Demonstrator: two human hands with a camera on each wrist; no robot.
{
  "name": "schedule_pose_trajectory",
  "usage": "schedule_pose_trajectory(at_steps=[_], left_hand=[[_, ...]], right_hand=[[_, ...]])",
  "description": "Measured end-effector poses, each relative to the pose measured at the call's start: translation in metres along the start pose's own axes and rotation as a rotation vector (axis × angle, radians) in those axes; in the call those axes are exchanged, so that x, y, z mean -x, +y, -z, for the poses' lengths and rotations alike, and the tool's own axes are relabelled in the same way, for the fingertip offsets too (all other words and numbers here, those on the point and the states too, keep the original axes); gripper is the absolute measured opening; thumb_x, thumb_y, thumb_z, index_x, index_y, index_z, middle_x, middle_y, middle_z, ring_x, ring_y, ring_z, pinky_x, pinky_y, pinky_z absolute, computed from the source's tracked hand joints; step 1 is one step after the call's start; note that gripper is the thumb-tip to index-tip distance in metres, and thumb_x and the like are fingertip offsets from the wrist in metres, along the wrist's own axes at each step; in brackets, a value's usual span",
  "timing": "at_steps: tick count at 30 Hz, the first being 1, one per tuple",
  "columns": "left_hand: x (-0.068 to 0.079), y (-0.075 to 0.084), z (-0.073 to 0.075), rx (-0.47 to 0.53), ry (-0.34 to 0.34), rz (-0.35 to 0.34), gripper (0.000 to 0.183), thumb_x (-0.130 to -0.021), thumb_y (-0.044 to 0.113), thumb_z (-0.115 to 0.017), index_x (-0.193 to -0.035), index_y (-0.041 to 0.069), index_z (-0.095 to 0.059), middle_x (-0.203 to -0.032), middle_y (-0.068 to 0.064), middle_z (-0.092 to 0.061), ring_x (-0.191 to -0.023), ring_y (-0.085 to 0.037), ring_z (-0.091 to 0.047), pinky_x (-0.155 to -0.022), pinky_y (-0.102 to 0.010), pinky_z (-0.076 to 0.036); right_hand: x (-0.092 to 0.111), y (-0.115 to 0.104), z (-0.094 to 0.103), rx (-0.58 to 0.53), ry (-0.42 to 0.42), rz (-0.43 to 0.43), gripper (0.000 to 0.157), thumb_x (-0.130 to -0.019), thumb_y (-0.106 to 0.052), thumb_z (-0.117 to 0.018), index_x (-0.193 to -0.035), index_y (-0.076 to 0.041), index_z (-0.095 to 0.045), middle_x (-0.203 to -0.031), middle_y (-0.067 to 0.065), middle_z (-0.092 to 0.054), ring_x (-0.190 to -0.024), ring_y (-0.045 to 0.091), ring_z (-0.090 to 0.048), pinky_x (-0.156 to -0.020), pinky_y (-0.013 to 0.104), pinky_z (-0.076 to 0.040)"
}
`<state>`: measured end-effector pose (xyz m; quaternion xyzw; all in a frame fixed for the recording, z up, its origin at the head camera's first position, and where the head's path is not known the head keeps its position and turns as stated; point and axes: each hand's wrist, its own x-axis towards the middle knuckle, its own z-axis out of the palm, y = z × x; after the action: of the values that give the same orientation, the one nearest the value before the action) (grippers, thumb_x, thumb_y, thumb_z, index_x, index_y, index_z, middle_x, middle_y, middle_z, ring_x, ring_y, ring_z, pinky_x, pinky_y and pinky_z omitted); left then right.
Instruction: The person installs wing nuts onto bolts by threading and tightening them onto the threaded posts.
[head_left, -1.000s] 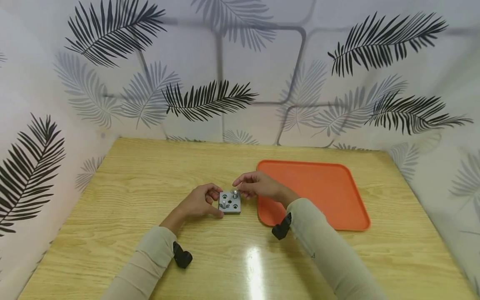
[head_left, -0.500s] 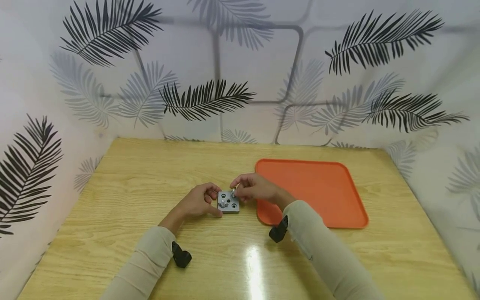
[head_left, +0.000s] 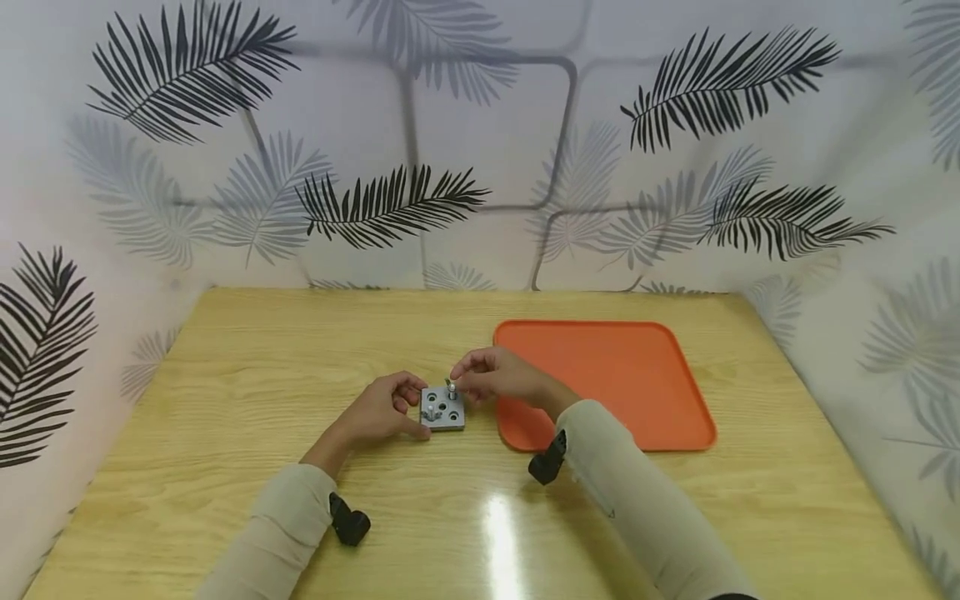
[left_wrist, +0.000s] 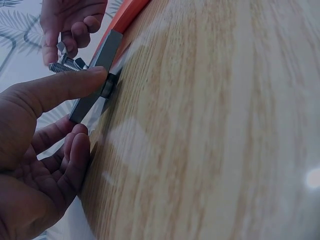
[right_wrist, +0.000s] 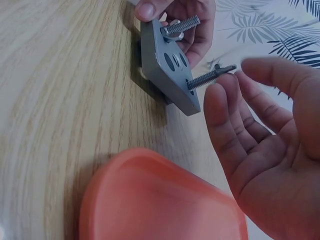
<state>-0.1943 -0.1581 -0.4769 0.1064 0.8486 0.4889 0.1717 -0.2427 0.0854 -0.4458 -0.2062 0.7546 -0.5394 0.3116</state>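
A square grey metal plate [head_left: 442,421] with holes sits just above the wood, a bolt head [left_wrist: 108,86] showing under it. My left hand [head_left: 378,410] grips its left side, thumb on the near edge and fingers at the far one. Near that thumb, a threaded bolt [right_wrist: 189,23] sticks up with a wing nut [right_wrist: 172,33] low on it, close to the plate. At the far right corner stands a second bolt [right_wrist: 200,80]; its wing nut [right_wrist: 218,68] is up near the tip. My right hand [head_left: 498,377] has its loosely bent fingertips right beside that wing nut, thumb slightly apart.
An orange tray [head_left: 607,367] lies right of the plate, under my right wrist and forearm. The wooden table [head_left: 315,333] runs back to a leaf-patterned wall covering [head_left: 517,150]. A black wrist camera [head_left: 349,521] hangs at my left cuff, another wrist camera [head_left: 547,461] at the right.
The right fingers closed over the far bolt half a second ago, and now sit beside it with the wing nut showing. The left hand keeps its grip. The whole view has shifted slightly.
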Motion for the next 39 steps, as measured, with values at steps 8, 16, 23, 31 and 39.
schedule_pose_trajectory(at_steps=[8,16,23,31,39], left_hand=[[-0.002,0.000,-0.002,-0.031,0.005,0.013,0.060,-0.071,0.012,-0.089,-0.123,0.004,-0.059,-0.103,-0.007,-0.056,-0.085,-0.019,-0.047,-0.078,-0.031,-0.042],[-0.002,0.002,-0.002,-0.016,0.008,0.029,0.060,-0.071,0.012,-0.089,-0.123,0.006,-0.059,-0.103,-0.007,-0.056,-0.085,-0.019,-0.046,-0.078,-0.031,-0.042],[-0.001,0.003,-0.002,-0.005,0.002,0.019,0.059,-0.072,0.010,-0.089,-0.122,0.005,-0.059,-0.101,-0.008,-0.054,-0.083,-0.019,-0.045,-0.076,-0.032,-0.041],[0.001,0.004,-0.004,-0.009,0.004,0.019,0.059,-0.071,0.011,-0.089,-0.121,0.004,-0.060,-0.101,-0.008,-0.056,-0.084,-0.020,-0.046,-0.077,-0.031,-0.042],[0.000,0.004,-0.002,-0.023,0.009,0.020,0.060,-0.071,0.012,-0.089,-0.122,0.004,-0.060,-0.102,-0.008,-0.056,-0.084,-0.019,-0.047,-0.077,-0.031,-0.042]], right_hand=[[0.001,0.001,-0.005,0.037,-0.018,0.054,0.035,-0.094,-0.002,-0.064,-0.128,0.005,-0.059,-0.087,0.002,-0.069,-0.075,0.012,-0.062,-0.073,0.032,-0.056],[0.002,0.004,-0.006,0.049,0.041,0.041,0.019,-0.093,-0.003,-0.064,-0.111,0.004,-0.064,-0.086,0.000,-0.064,-0.074,0.012,-0.062,-0.072,0.030,-0.056],[0.006,-0.001,0.003,-0.026,0.044,0.002,0.029,-0.104,-0.014,-0.051,-0.123,0.006,-0.061,-0.096,0.012,-0.064,-0.080,0.017,-0.062,-0.074,0.031,-0.054],[0.002,0.002,0.008,0.002,-0.071,-0.021,0.031,-0.102,-0.008,-0.054,-0.132,-0.003,-0.061,-0.088,0.004,-0.064,-0.079,0.014,-0.061,-0.077,0.032,-0.056],[-0.001,0.000,0.001,0.028,-0.069,-0.002,0.035,-0.098,-0.003,-0.059,-0.132,0.003,-0.057,-0.086,0.003,-0.065,-0.076,0.012,-0.063,-0.074,0.029,-0.057]])
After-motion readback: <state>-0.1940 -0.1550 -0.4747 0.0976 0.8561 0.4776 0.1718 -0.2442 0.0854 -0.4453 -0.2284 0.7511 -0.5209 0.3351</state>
